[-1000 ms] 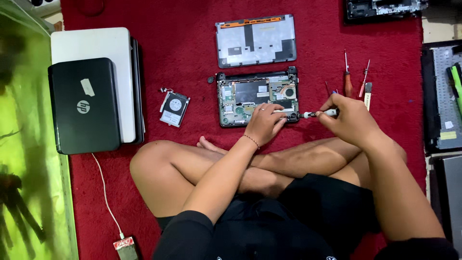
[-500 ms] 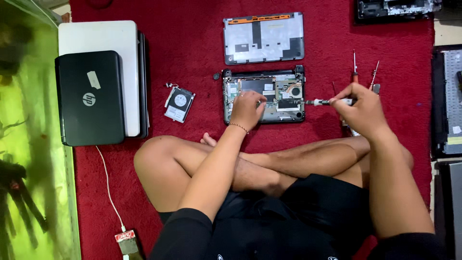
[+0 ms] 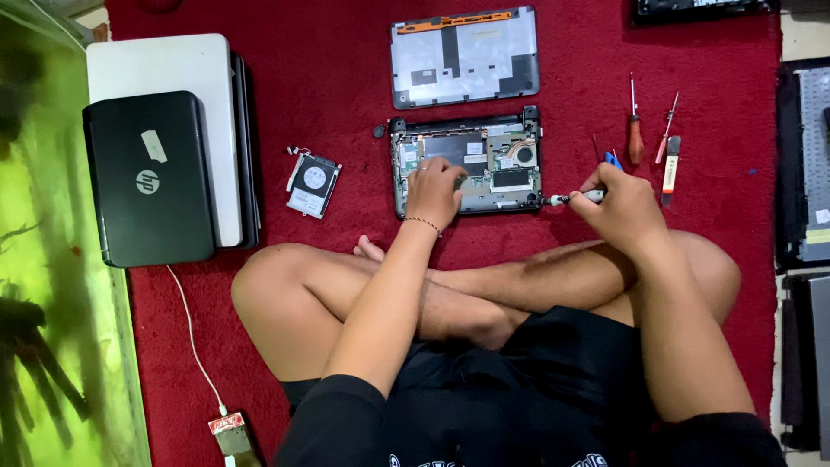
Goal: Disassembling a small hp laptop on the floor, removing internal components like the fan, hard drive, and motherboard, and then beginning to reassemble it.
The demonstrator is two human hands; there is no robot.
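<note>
On the left, a black laptop [image 3: 149, 177] lies closed on a white one, with a loose hard drive [image 3: 312, 183] on the red carpet [image 3: 328, 78]. The left hand [image 3: 435, 188] presses flat, gripping nothing, on the opened laptop base [image 3: 467, 163]. The right hand [image 3: 621, 201] is clenched around a small screwdriver [image 3: 572, 198], its tip at the base's right edge; a slip there could, I think, gouge the board, since only that flat hand steadies the base.

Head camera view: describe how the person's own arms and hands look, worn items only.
Both forearms are bare from the black short sleeves down. The left hand has a thin beaded bracelet around the wrist. The right hand shows no ring, watch or band in this view. No gloves on either hand. Pale lettering on the shirt front is cut off by the frame edge.
</note>
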